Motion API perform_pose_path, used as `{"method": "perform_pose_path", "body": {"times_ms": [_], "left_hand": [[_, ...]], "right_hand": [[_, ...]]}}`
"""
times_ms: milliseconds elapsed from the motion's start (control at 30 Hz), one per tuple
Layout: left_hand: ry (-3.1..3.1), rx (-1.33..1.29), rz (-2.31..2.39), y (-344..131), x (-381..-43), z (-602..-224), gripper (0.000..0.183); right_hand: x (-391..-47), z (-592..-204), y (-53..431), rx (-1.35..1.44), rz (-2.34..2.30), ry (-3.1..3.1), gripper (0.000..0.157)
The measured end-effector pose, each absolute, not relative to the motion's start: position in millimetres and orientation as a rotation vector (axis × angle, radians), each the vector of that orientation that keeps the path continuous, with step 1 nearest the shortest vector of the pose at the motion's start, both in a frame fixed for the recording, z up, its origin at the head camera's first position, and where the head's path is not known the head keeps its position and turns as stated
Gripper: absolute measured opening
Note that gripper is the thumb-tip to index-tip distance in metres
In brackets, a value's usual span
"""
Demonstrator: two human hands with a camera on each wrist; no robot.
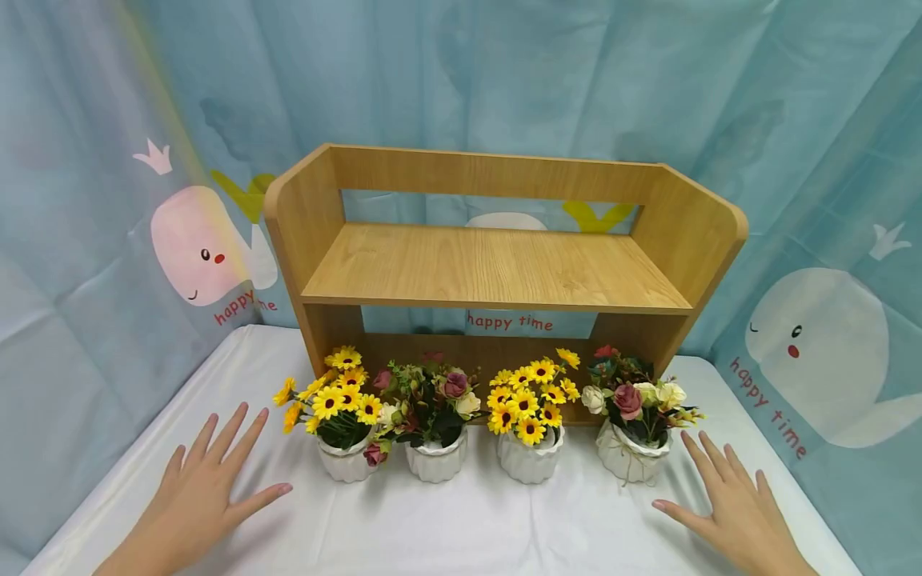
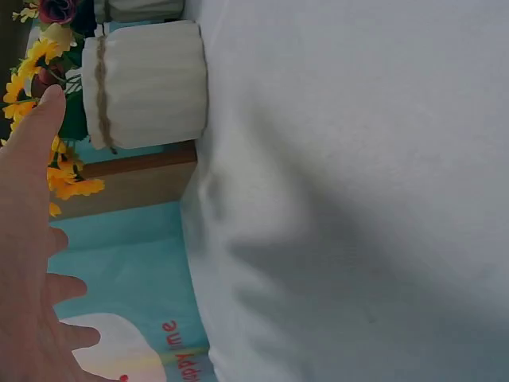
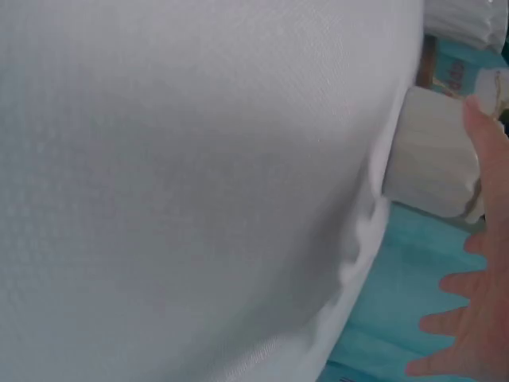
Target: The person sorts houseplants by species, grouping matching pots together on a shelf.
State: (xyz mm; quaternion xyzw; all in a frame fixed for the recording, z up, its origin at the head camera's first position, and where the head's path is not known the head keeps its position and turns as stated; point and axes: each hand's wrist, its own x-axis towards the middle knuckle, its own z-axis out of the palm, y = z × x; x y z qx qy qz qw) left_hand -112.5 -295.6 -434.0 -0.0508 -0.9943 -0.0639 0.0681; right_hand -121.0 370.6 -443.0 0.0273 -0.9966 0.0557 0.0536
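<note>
My left hand (image 1: 205, 488) is spread wide over the left of the table, fingers straight and holding nothing. On the right my right hand (image 1: 735, 504) is likewise spread, its fingertips close to the rightmost pot. Four would be several: white pots of artificial flowers stand in a row between the hands. Yellow sunflowers (image 1: 342, 400) fill the leftmost white pot (image 1: 348, 464), nearest my left hand. Beside it, a white pot (image 1: 435, 462) holds mauve roses (image 1: 455, 384). Then comes another sunflower pot (image 1: 529, 460). The rightmost pot (image 1: 630, 458), tied with twine, holds pink and cream roses (image 1: 628, 402).
A two-tier wooden shelf (image 1: 497, 264) stands right behind the pots, its side panels rising at both ends. White cloth (image 1: 461, 536) covers the table. Blue curtains (image 1: 461, 72) printed with whales hang behind and at both sides.
</note>
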Motion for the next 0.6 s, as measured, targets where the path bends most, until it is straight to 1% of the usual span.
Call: {"method": "perform_pose_path", "body": {"times_ms": [300, 600], "left_hand": [[-2.991, -0.22, -0.252, -290.5, -122.6, -407.7, 0.112], [-2.957, -0.326, -0.361, -288.3, -136.7, -385.6, 0.104]], "right_hand": [[-125.2, -449.5, 362.2, 0.072, 0.292, -3.086, 0.112], [-129.3, -450.8, 350.8, -0.106, 0.548, -3.215, 0.123]]}}
